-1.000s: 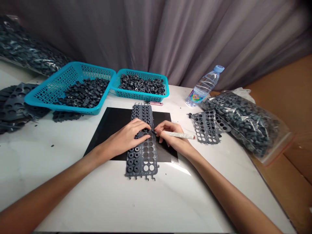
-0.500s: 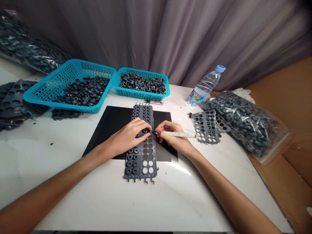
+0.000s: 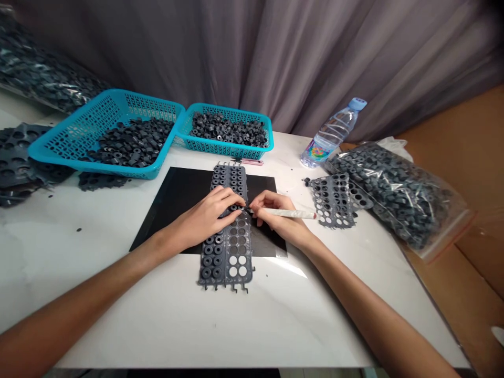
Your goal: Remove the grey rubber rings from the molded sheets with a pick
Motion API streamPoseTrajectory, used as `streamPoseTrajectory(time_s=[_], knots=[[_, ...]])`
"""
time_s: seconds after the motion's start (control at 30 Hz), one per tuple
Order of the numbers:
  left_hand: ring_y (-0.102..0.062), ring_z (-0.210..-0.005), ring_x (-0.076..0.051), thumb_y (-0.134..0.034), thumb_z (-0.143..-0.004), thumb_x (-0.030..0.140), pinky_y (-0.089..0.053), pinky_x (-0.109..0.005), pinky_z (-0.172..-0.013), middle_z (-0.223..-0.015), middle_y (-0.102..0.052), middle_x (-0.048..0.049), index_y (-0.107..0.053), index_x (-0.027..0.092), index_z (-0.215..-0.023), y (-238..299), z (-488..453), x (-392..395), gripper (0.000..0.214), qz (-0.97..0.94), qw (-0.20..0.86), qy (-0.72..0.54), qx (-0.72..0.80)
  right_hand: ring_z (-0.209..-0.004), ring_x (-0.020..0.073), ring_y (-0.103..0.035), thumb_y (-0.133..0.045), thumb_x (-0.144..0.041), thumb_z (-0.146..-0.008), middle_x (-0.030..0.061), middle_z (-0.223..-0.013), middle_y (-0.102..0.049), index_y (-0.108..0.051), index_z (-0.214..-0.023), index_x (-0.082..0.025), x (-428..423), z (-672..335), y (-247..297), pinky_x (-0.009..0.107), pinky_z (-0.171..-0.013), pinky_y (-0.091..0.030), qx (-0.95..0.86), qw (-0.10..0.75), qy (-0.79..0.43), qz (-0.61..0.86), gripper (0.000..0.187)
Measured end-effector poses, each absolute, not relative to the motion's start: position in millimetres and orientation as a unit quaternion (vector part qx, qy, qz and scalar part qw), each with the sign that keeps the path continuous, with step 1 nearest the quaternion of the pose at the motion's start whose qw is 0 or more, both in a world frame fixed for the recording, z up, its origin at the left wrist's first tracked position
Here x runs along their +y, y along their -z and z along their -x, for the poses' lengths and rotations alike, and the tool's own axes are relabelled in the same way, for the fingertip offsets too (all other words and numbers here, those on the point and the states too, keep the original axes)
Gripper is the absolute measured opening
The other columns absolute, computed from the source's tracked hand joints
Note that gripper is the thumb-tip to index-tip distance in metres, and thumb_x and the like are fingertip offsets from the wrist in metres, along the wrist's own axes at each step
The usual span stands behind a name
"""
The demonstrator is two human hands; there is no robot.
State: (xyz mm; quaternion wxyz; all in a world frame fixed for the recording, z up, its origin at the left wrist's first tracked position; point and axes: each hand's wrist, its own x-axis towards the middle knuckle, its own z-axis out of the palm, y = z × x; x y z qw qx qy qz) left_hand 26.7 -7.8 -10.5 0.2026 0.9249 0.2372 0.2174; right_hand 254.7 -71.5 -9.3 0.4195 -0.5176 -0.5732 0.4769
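A dark grey moulded sheet [image 3: 225, 247] lies lengthwise before me, with ring-shaped parts in its left columns and open holes in the lower right ones. My left hand [image 3: 210, 212] rests across its middle, thumb and index finger closed around a small dark grey ring [image 3: 233, 208] at the sheet's right side. In my right hand [image 3: 275, 210] is a slim pen-like tool with a white wrapped handle [image 3: 293, 213]. Its dark tip points left, close to my left fingertips; the exact tip shape is too small to tell. Beneath the sheet is a black mat [image 3: 177, 197].
Two blue baskets [image 3: 94, 170] [image 3: 224, 150] of loose grey parts stand at the back. Pink-handled snips [image 3: 252, 162] lie before the smaller one. At right are a water bottle [image 3: 331, 134], punched-out sheets [image 3: 333, 199] and a bag of parts [image 3: 405, 194]. More sheets [image 3: 19, 163] lie left.
The whole view has shifted slightly, so everything sits a little higher. Both hands keep nearly the same place on the sheet, with the tool's tip still beside the left fingertips.
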Motion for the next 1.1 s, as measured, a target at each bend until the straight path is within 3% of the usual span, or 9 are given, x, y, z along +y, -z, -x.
streamPoseTrajectory(time_s=[0.4,0.6,0.7,0.8,0.9,1.1], knots=[[-0.06,-0.107,-0.025,-0.052,-0.108,0.023,-0.051,-0.04,-0.098,-0.111,-0.063,-0.0073,-0.065,0.019,-0.123,4.0,-31.7,-14.9,0.02,-0.942,0.122,-0.198,0.241,-0.06,0.0113,-0.062,-0.064,-0.017,-0.08,-0.0004,-0.079,-0.067,-0.066,-0.087,-0.018,-69.7,-253.3,11.4,0.022,-0.054,-0.047,-0.577,0.422,-0.478,0.511,0.007],[-0.061,-0.1,-0.024,-0.051,-0.108,0.022,-0.051,-0.038,-0.089,-0.105,-0.065,-0.006,-0.066,0.017,-0.113,1.6,-34.6,-14.7,0.016,-0.955,0.046,-0.171,0.238,-0.06,0.0117,-0.063,-0.064,-0.017,-0.08,-0.0013,-0.077,-0.066,-0.065,-0.089,-0.017,-69.3,-254.4,8.2,0.022,-0.054,-0.047,-0.588,0.394,-0.485,0.514,0.008],[-0.063,-0.1,-0.025,-0.051,-0.105,0.014,-0.05,-0.038,-0.088,-0.107,-0.067,-0.0065,-0.064,0.016,-0.112,0.0,-34.0,-14.4,0.015,-0.965,-0.004,-0.149,0.216,-0.06,0.012,-0.063,-0.064,-0.018,-0.082,-0.0019,-0.074,-0.065,-0.063,-0.089,-0.018,-70.9,-253.7,4.8,0.021,-0.053,-0.045,-0.599,0.382,-0.474,0.52,0.007],[-0.065,-0.102,-0.023,-0.049,-0.096,-0.002,-0.051,-0.036,-0.086,-0.116,-0.069,-0.0072,-0.061,0.016,-0.117,4.0,-33.4,-14.1,0.03,-0.969,-0.031,-0.156,0.189,-0.062,0.0124,-0.062,-0.062,-0.019,-0.085,-0.002,-0.074,-0.064,-0.061,-0.088,-0.018,-74.1,-252.1,3.3,0.022,-0.054,-0.045,-0.616,0.379,-0.451,0.523,0.003],[-0.067,-0.103,-0.022,-0.046,-0.092,-0.008,-0.052,-0.034,-0.086,-0.119,-0.07,-0.0068,-0.061,0.016,-0.117,12.9,-34.3,-13.2,0.038,-0.963,-0.011,-0.194,0.185,-0.063,0.0124,-0.06,-0.061,-0.021,-0.088,-0.002,-0.074,-0.063,-0.061,-0.088,-0.019,-77.3,-250.6,4.6,0.022,-0.056,-0.043,-0.636,0.37,-0.421,0.531,0.002],[-0.068,-0.094,-0.017,-0.044,-0.105,0.008,-0.056,-0.031,-0.084,-0.112,-0.068,-0.0058,-0.062,0.018,-0.11,-0.7,-32.5,-10.9,0.021,-0.894,0.157,-0.339,0.249,-0.066,0.0126,-0.056,-0.061,-0.023,-0.091,-0.0016,-0.077,-0.062,-0.061,-0.089,-0.02,-80.3,-248.7,8.9,0.023,-0.058,-0.041,-0.649,0.37,-0.389,0.54,0.003]])
